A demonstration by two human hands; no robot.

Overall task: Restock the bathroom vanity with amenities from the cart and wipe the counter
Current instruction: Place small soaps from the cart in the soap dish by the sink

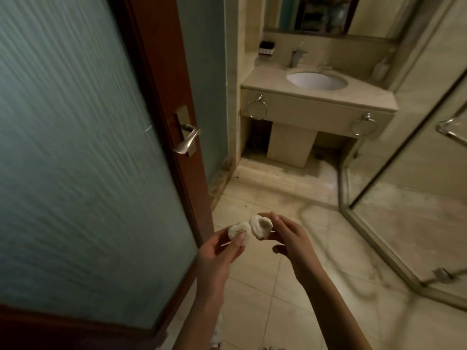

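Note:
My left hand pinches a small round white soap packet between thumb and fingers. My right hand holds a second round white soap packet at its fingertips, touching the first. Both hands are over the tiled floor in the doorway. Ahead stands the beige vanity counter with an oval white sink and a chrome faucet. The cart is not in view.
A wooden door with frosted glass and a metal lever handle stands open on my left. A glass shower enclosure is on the right. A black amenity tray and a white bottle sit on the counter. Two towel rings hang below.

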